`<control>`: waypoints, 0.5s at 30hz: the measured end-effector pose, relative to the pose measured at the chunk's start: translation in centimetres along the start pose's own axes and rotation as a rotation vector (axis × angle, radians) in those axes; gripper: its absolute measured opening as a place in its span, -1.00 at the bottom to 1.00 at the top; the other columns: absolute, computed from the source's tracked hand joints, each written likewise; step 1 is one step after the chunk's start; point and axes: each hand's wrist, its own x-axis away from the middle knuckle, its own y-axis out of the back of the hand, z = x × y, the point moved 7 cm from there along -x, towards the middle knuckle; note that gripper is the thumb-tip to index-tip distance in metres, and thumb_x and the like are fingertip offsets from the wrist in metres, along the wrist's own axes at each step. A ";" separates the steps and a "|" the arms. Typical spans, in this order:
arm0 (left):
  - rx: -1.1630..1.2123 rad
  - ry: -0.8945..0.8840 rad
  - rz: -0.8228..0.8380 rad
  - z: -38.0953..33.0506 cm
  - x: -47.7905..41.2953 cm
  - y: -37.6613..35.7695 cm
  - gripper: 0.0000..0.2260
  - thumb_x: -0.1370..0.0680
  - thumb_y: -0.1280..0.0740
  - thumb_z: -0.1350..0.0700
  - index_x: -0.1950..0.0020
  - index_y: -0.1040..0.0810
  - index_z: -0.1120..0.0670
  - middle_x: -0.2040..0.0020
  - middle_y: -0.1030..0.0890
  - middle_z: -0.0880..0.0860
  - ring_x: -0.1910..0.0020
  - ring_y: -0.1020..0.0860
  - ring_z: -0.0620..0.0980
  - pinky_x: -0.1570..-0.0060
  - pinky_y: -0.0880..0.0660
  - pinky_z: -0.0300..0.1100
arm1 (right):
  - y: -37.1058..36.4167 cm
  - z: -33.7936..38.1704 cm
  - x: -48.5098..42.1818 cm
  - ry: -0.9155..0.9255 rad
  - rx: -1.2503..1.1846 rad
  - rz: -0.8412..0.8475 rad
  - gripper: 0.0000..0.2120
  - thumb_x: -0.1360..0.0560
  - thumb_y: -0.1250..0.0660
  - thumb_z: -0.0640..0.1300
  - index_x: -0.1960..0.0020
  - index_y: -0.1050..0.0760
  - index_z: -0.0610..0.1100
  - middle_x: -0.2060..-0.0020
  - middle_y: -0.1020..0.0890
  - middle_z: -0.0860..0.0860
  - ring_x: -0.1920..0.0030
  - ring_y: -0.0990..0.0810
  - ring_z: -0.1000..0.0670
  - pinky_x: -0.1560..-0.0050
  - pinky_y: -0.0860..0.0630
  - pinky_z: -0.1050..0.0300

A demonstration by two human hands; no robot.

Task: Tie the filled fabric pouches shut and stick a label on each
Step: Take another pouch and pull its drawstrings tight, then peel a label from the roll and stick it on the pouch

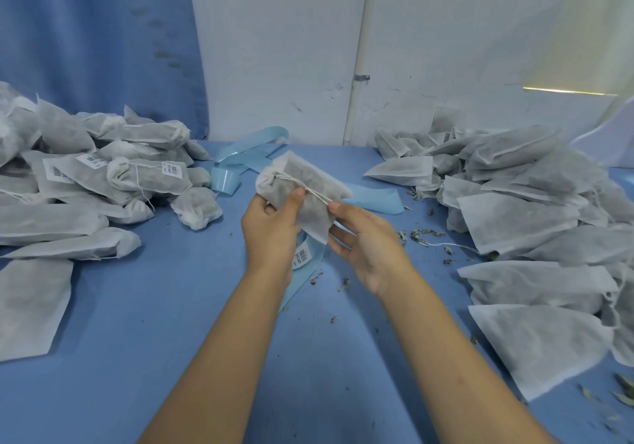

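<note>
One pouch [302, 186] is held at frame centre, above the worktop [171, 306]. The left hand [271, 227] grips its gathered neck, thumb on top. The right hand [367, 248] pinches the string [317, 195] between thumb and forefinger, other fingers loosely spread. Two piles flank it: the left pile [68, 203] shows three labels [171, 169]; the right pile [531, 203] lies at frame right. A fourth label [302, 255] sits on the strip [302, 280] below the hands.

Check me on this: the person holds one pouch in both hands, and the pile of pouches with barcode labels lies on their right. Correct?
Not quite. The head view shows the labelled pile on their left; the right pile shows no labels. The left hand and right hand do hold one pouch.
</note>
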 end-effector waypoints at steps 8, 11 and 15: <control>0.048 0.124 0.096 0.5 0.0 -1.0 -0.85 -0.52 -0.28 0.20 -0.08 -0.47 0.08 0.02 -0.60 0.05 -0.01 -0.61 0.06 -0.06 -0.58 -0.04 | 0.0 -0.3 0.2 0.003 -0.025 -0.033 -0.90 -0.50 -0.38 -0.23 0.00 -0.58 -0.22 0.18 -0.68 -0.03 0.15 -0.66 0.03 0.10 -0.63 0.22; -0.114 0.029 0.091 0.1 0.2 -1.2 -0.63 -0.50 -0.41 0.09 -0.25 -0.42 0.12 -0.13 -0.61 0.10 -0.09 -0.61 0.04 -0.16 -0.53 0.03 | -0.2 -0.5 0.4 0.007 -0.003 -0.015 -0.97 -0.50 -0.38 -0.22 0.09 -0.57 -0.19 0.18 -0.68 -0.02 0.17 -0.67 0.06 0.16 -0.60 0.27; -0.066 -0.007 0.061 -0.1 0.3 -0.9 -0.66 -0.50 -0.43 0.14 -0.23 -0.44 0.07 -0.12 -0.62 0.07 -0.09 -0.61 0.03 -0.19 -0.52 0.07 | -0.5 -0.5 0.4 0.038 0.052 0.003 -0.98 -0.51 -0.38 -0.19 0.10 -0.58 -0.14 0.16 -0.69 0.00 0.14 -0.66 0.07 0.14 -0.57 0.30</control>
